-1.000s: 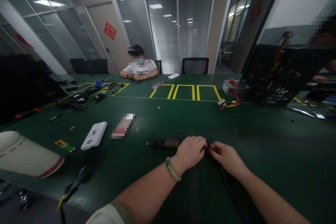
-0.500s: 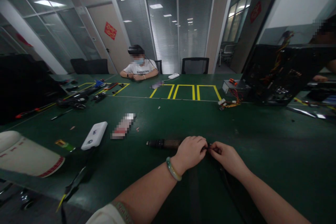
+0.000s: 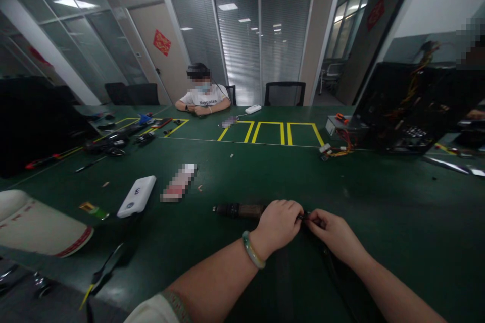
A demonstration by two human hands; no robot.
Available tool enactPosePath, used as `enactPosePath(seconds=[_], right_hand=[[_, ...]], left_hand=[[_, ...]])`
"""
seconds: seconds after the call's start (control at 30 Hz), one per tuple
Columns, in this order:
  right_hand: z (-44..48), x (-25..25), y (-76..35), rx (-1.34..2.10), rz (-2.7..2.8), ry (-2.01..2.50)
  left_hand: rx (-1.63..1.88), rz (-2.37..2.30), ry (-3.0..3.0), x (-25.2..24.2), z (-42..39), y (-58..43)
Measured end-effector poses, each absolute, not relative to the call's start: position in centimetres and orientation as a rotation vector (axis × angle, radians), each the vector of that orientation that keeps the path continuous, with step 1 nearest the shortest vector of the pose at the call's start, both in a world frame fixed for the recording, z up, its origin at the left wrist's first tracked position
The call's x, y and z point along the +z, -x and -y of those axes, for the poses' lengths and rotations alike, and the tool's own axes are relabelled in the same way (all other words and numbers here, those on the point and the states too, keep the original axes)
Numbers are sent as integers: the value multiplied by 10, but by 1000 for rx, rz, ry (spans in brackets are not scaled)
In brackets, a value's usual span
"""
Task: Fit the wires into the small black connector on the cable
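My left hand (image 3: 279,223), with a green bangle on the wrist, is closed over the right end of a dark cylindrical tool (image 3: 237,210) that lies on the green table (image 3: 397,202). My right hand (image 3: 333,232) pinches a small dark part right where it meets the left hand's fingertips. Dark straps or cables (image 3: 282,277) run from under both hands toward me. What the fingers pinch is too small to name.
A white power bank (image 3: 137,196) and a blurred packet (image 3: 179,182) lie to the left. An open computer case (image 3: 413,106) with coloured wires stands far right. Tools lie at the far left. A seated person (image 3: 204,97) is across the table, behind yellow tape boxes (image 3: 271,132).
The view has shifted slightly, so both hands sit a little lower in the picture. Their grip on the tool and small part looks the same.
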State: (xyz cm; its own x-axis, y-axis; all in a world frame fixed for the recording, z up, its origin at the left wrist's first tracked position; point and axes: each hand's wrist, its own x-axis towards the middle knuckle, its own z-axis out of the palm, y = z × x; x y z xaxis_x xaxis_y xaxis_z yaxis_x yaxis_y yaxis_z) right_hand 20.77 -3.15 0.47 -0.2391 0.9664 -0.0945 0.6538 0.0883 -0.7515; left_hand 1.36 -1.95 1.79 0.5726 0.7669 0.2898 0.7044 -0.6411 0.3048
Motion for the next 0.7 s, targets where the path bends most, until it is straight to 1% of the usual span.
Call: enactPosePath(seconds=[0.7], right_hand=[[26,2,-208,1006,1997,1625]], left_hand=[[501,-1210,-2616,21,10,-12]])
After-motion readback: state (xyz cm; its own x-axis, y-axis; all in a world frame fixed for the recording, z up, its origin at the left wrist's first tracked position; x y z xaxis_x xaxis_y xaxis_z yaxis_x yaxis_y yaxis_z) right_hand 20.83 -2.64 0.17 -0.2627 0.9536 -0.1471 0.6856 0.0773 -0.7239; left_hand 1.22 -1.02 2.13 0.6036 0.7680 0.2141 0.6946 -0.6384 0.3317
